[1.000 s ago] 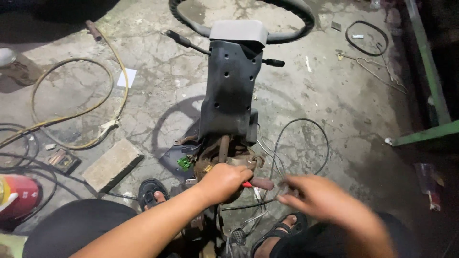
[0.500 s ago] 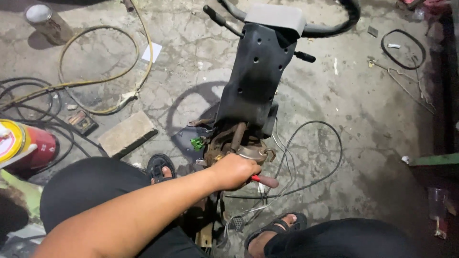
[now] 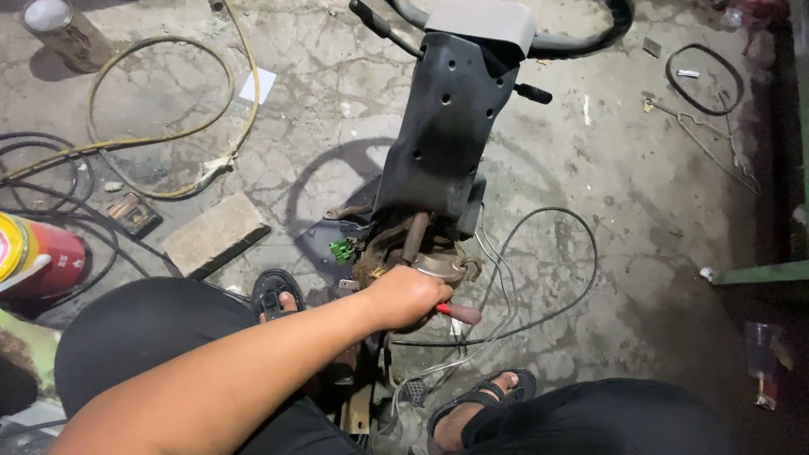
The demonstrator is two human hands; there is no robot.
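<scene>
Left hand (image 3: 406, 297) grip still round red-handled tool (image 3: 458, 314), right hand gone from view.

We take the grey slab (image 3: 215, 232) on the concrete floor (image 3: 590, 168) as our mark. Left of it we see a small dark box (image 3: 132, 213), and farther left a red can (image 3: 38, 257) among black cables (image 3: 50, 168). Above it a yellow hose (image 3: 160, 126) loops, with a white paper (image 3: 257, 85) beyond. Far right of it lie a black ring (image 3: 706, 77) and a green bar (image 3: 758, 273).
</scene>
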